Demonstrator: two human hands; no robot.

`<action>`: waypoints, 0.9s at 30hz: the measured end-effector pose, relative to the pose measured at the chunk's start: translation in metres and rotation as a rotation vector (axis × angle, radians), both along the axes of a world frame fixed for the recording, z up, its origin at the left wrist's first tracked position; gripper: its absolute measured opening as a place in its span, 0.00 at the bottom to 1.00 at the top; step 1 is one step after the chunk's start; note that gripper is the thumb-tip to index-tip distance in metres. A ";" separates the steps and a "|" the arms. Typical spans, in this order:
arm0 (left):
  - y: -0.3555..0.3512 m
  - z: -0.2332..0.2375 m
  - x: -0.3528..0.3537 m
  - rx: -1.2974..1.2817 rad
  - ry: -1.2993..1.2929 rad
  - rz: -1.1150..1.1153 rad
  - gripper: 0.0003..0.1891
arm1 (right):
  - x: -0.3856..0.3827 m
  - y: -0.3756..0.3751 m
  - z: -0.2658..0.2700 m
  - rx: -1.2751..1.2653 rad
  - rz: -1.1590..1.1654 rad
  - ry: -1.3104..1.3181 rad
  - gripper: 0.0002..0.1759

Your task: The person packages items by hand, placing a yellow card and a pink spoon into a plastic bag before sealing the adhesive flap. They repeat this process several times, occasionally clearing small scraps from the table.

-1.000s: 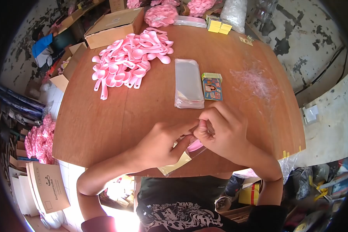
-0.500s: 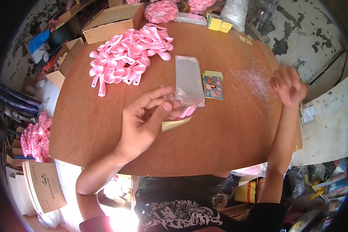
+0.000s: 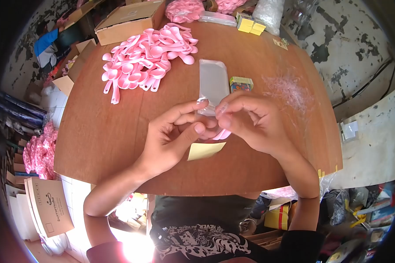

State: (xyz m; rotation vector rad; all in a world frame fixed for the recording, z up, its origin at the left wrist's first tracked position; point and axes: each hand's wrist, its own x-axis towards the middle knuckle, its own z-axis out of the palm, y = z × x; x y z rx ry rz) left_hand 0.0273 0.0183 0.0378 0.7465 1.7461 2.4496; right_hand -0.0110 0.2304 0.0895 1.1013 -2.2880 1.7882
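Note:
My left hand (image 3: 175, 133) is closed around the clear plastic bag, with pink plastic (image 3: 223, 134) showing at its lower right. My right hand (image 3: 250, 120) meets the bag's right side, thumb and index finger pinched together. Just beyond both hands lies a stack of clear flat bags (image 3: 213, 81). A small stack of printed cards (image 3: 241, 83) sits to its right, partly hidden by my right hand. Below the fingers is a yellow paper piece (image 3: 206, 151). Farther left rises a heap of pink spoons (image 3: 147, 57).
A cardboard box (image 3: 129, 22) stands at the table's far left. Yellow card stacks (image 3: 250, 24) and bagged pink items (image 3: 184, 10) are along the far edge. Plastic strands (image 3: 289, 92) lie at the right. Another person (image 3: 46, 46) is at the far left, away from the table.
My right hand has come in from the right side of the table to the bag, its fingers now pinched there. The left hand still holds the bag.

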 end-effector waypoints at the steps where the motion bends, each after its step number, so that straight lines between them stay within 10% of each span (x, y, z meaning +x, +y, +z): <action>1: -0.001 -0.001 0.000 0.059 0.078 -0.023 0.28 | 0.001 -0.004 0.011 0.048 0.019 0.118 0.10; 5: -0.009 0.002 -0.010 0.051 0.348 0.120 0.43 | -0.002 -0.016 0.043 0.077 -0.213 0.693 0.06; 12: -0.005 -0.002 -0.006 -0.255 0.294 0.073 0.42 | 0.010 -0.016 0.025 0.134 -0.036 0.367 0.05; 17: 0.010 -0.014 0.001 -0.258 -0.083 -0.098 0.30 | 0.006 -0.009 -0.003 -0.042 -0.068 -0.405 0.12; 27: 0.015 -0.028 -0.010 -0.202 -0.190 -0.023 0.21 | -0.001 0.015 -0.058 -0.150 -0.092 -0.666 0.10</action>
